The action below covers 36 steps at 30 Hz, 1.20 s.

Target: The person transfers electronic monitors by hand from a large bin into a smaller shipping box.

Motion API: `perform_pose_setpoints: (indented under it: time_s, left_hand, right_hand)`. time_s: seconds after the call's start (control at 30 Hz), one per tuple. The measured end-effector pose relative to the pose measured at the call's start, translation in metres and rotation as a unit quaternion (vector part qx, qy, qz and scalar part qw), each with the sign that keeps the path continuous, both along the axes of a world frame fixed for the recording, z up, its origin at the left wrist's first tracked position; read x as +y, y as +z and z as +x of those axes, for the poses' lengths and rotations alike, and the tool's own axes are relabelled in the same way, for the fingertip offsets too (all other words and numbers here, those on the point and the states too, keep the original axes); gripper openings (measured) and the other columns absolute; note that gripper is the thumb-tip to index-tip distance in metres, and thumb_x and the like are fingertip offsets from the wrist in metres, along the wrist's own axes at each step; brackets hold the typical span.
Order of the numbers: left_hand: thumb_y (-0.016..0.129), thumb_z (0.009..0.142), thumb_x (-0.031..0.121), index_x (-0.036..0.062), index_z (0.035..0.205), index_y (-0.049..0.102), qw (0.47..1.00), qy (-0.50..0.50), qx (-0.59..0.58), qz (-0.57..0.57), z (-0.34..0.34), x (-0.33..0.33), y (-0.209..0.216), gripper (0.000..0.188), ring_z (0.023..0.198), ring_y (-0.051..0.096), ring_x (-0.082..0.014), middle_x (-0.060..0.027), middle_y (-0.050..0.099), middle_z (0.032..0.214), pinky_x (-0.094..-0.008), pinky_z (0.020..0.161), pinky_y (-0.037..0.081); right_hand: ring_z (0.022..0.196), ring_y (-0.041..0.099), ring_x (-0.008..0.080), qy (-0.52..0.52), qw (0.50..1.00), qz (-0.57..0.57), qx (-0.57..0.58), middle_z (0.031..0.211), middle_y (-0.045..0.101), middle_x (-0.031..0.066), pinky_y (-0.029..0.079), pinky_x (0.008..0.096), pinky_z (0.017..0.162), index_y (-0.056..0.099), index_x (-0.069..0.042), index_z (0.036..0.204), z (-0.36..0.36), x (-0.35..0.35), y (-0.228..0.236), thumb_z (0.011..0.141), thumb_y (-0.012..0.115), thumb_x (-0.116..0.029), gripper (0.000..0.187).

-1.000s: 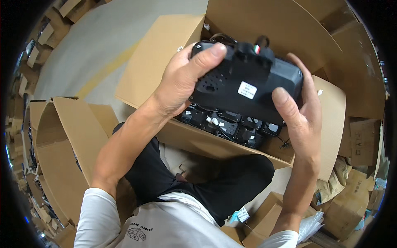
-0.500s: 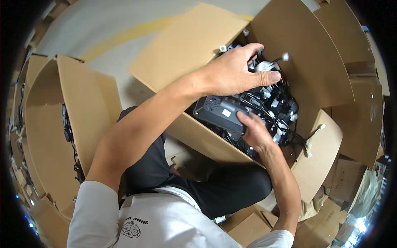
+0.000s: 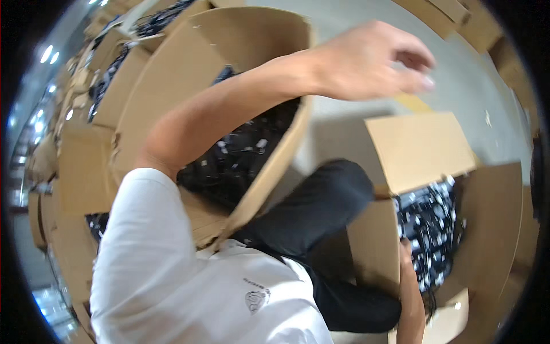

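Note:
My left hand (image 3: 372, 60) hangs in the air at the top right, above the grey floor, with its fingers loosely apart and nothing in them. Its forearm crosses in front of a big open cardboard box (image 3: 189, 69) on my left, which holds several black parts (image 3: 240, 155). My right forearm (image 3: 409, 298) rises from the lower edge to the near wall of a second open cardboard box (image 3: 372, 246) on my right, which is full of black devices with white labels (image 3: 429, 223). The right hand itself is hidden at that wall.
I sit on the floor in a white shirt and black trousers (image 3: 321, 206) between the two boxes. More cardboard boxes (image 3: 74, 166) stand stacked at the far left, some with black parts. Grey floor with a yellow line (image 3: 412, 103) lies ahead.
The view has swung to the left. The black device that both hands held over the right box is out of my hands. My left arm has lifted away from that box.

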<state>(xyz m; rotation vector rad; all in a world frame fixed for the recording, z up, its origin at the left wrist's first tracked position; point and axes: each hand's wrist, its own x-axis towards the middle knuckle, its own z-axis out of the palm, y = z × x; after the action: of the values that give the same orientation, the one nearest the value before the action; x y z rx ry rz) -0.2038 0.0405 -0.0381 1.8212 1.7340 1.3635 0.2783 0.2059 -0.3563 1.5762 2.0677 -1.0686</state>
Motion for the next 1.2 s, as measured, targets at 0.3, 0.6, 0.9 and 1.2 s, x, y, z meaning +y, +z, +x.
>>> perform_pose_setpoints:
  time_s: [0.3,0.6,0.9,1.2]
  left_hand:
    - [0.061,0.085,0.059,-0.0044,0.077,0.066,0.832,0.175,0.022,-0.526,-0.109,-0.287,-0.242,0.064,0.067,0.063,-0.0298,-0.0210,0.063,0.069,-0.0427,0.065,0.049]
    - [0.074,0.085,0.042,-0.0030,0.093,0.066,0.863,0.105,-0.047,-0.492,-0.016,-0.320,-0.278,0.046,0.088,0.063,-0.0457,-0.0254,0.067,0.087,-0.0480,0.077,0.051]
    - [0.055,0.103,0.023,0.0012,0.085,0.059,0.893,0.127,-0.238,-0.360,-0.090,-0.305,-0.142,0.028,0.054,0.054,-0.0076,-0.0004,0.057,0.064,-0.0250,0.053,0.044]
    - [0.058,0.102,0.024,0.0041,0.086,0.059,0.948,0.196,-0.217,-0.130,-0.093,-0.269,-0.002,0.025,0.056,0.048,-0.0054,0.0030,0.053,0.067,-0.0213,0.053,0.039]
  right_hand:
    - [0.076,0.063,0.0196,0.046,0.996,0.004,0.079,0.087,0.070,0.0138,0.051,0.0343,0.070,0.065,0.011,0.108,-0.018,0.011,0.028,0.100,0.057,-0.035,0.047]
    - [0.074,0.070,0.0227,0.158,0.984,0.018,0.078,0.085,0.073,0.0188,0.053,0.0351,0.068,0.063,0.007,0.120,-0.007,-0.005,0.062,0.094,0.060,-0.015,0.034]
    - [0.067,0.063,0.0161,0.147,0.980,0.118,0.063,0.079,0.070,0.0157,0.049,0.0313,0.062,0.063,0.009,0.113,-0.041,-0.013,0.105,0.092,0.063,-0.012,0.029]
    - [0.092,0.067,0.0170,0.122,0.919,0.165,0.336,0.101,0.072,0.0144,0.052,0.0294,0.084,0.063,0.008,0.116,-0.182,-0.102,0.221,0.094,0.063,-0.009,0.028]
